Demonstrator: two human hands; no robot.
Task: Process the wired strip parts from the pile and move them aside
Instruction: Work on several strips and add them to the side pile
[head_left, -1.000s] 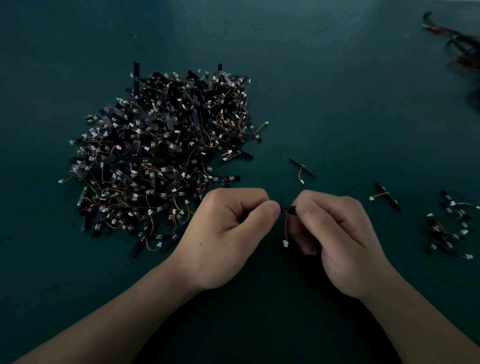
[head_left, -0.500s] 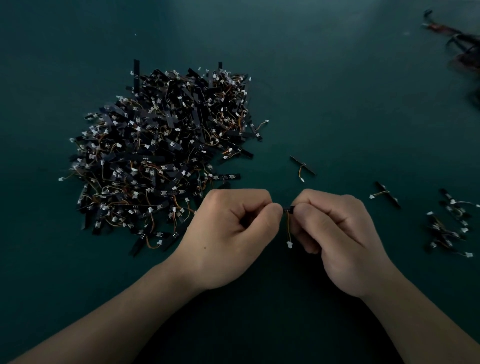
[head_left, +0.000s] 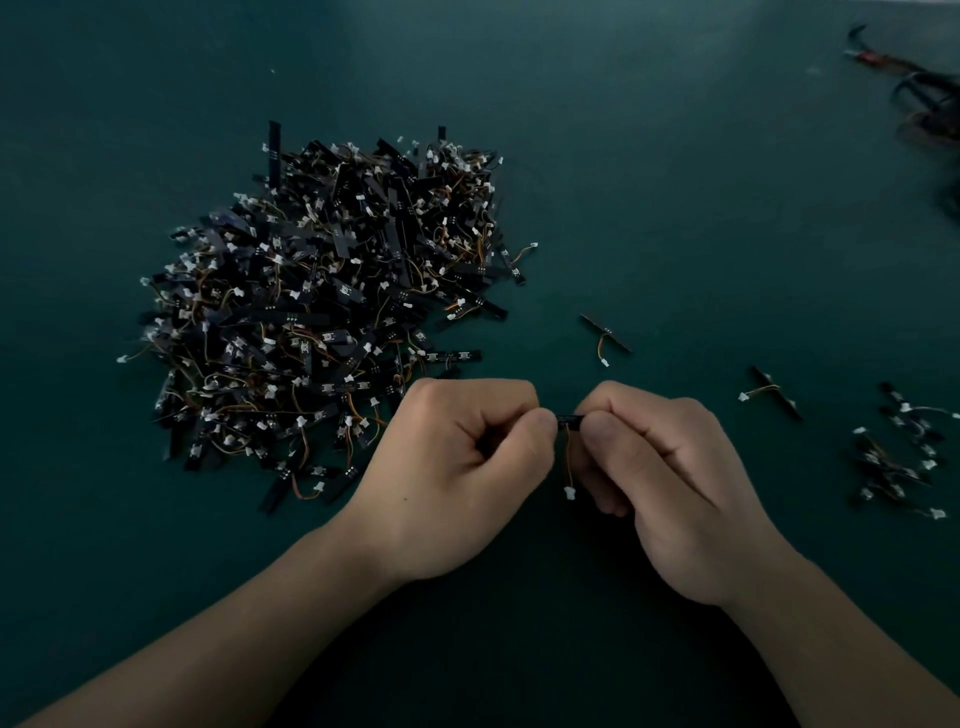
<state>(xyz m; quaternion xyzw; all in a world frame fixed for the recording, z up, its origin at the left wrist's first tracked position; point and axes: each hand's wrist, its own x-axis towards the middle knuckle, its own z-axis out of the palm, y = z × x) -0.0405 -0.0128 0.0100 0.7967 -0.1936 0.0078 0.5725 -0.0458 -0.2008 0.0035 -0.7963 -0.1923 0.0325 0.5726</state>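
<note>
Pinched at mid-frame between left hand and right hand, knuckles nearly meeting: one black strip, only a short stretch of it showing in the gap between the thumbs. Both hands curled tight on its ends, thumb against forefinger, over a dark green surface. Hanging down from the strip between the hands, a thin orange wire ending in a small white plug, close by the right hand's lower fingers. Beyond and to the left of the left hand, its near edge just beside the knuckles: the pile, a broad tangle of black strips, orange wires and white plugs. Beyond the right hand, lying alone and apart, a loose strip with its wire curling back toward the hands. Farther to the right, a second loose strip, and past it, well right of the right hand, a small cluster of the same parts. Far beyond the right hand, at the surface's far corner, a blurred dark tangle, too indistinct to name.
</note>
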